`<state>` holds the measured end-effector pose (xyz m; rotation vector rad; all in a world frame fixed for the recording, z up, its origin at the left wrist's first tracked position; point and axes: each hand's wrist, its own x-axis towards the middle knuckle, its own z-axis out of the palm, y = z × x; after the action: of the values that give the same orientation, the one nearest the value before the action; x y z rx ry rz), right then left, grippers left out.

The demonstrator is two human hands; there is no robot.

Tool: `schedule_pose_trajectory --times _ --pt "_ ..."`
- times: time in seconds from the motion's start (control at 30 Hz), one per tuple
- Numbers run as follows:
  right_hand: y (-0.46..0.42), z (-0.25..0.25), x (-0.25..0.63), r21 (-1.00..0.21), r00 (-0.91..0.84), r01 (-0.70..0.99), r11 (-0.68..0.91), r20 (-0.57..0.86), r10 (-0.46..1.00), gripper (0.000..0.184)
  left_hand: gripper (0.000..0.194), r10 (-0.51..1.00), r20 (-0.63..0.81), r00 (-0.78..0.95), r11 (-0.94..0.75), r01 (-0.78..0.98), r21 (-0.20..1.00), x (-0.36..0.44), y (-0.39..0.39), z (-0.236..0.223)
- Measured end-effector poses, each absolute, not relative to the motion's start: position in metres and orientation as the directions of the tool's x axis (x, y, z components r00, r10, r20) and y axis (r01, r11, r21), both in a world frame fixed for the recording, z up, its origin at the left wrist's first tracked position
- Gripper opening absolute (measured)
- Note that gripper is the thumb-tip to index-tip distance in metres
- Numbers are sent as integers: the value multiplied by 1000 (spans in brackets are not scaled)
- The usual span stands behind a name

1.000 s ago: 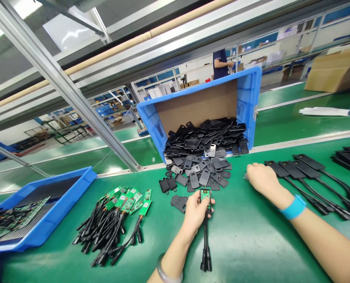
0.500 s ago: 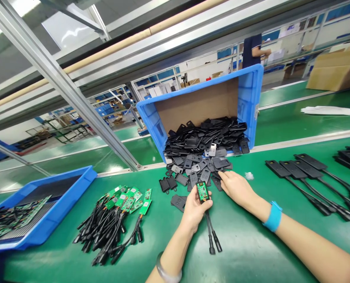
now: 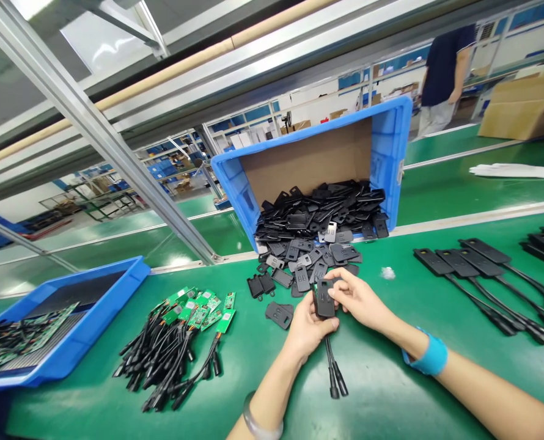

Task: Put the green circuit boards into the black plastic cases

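Note:
My left hand grips a cabled circuit board in a black case, whose two black cables hang toward me. Over the board lies a black plastic cover, pinched at its right edge by the fingers of my right hand. Only a sliver of green board shows at the cover's left edge. Just beyond my hands, loose black covers spill from a blue bin. A few covers lie left of my left hand, near two small black case parts.
Green boards with black cables are heaped at the left, beside a blue tray of more boards. Closed black cased units lie in a row at the right. A white glove rests farther back. A person stands beyond the bench.
My right hand has brought a black cover from the pile onto the board in my left hand. The person in the background has moved right.

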<state>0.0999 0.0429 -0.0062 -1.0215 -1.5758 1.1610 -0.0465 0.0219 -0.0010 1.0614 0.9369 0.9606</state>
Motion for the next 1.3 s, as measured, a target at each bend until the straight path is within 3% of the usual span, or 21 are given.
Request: schedule_pose_trajectory --times 0.17,0.37,0.57,0.67,0.77,0.83,0.93,1.03,1.13,1.23,1.3 --pt "42 -12 99 -976 -255 77 203 177 951 25 55 934 -132 331 183 -130 974 -46 20 1" --pt "42 -8 99 -998 -266 3 70 67 962 31 54 924 -119 364 143 -39 989 -48 20 -3" --pt "46 -6 100 -991 -311 85 108 77 947 35 43 918 -153 365 168 -11 986 -47 18 -6" --pt "45 -7 98 -966 -278 213 145 82 957 33 47 921 -158 355 181 -31 983 -45 18 -6" --pt "37 -5 92 -835 -200 475 277 205 958 30 66 933 -84 350 146 -153 978 -43 17 -8" --pt "31 -2 89 -705 -206 619 347 280 938 39 84 924 -47 379 147 -241 959 -44 17 -9" --pt "31 5 94 -579 -251 734 356 256 934 37 105 881 -81 467 207 -224 952 -46 15 -9" --pt "42 14 117 -417 -133 879 231 252 959 39 108 875 -105 473 200 -156 967 -49 15 -8" --pt "55 22 154 -178 58 984 -17 230 972 32 104 883 -118 454 191 -118 975 -50 17 -9" --pt "61 23 188 11 199 979 -205 192 961 24 98 884 -115 453 178 -99 979 -51 18 -10" --pt "63 21 202 68 249 962 -266 184 951 22 94 884 -107 456 164 -88 982 -52 19 -10"
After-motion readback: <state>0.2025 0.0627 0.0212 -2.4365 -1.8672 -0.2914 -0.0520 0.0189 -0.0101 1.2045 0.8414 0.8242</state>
